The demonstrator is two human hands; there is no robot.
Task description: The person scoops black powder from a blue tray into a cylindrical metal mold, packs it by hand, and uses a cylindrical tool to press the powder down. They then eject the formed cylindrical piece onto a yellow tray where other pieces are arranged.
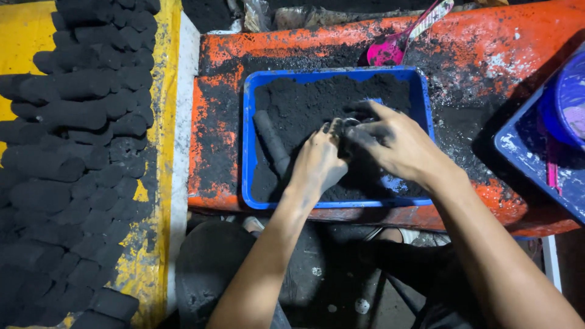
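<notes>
Dark tube (pixel 272 141) in blue tray (pixel 247 152), long axis up-left; left hand (pixel 317 163) beside

We see no labels, signs or screens, only a crinkly clear plastic bag (pixel 257 13) behind the orange bench's (pixel 487 42) far edge.

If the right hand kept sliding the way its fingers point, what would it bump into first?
The right hand points left across the blue tray. It would probably meet the left hand first, since their fingertips look almost touching; beyond lies the dark cylinder.
</notes>
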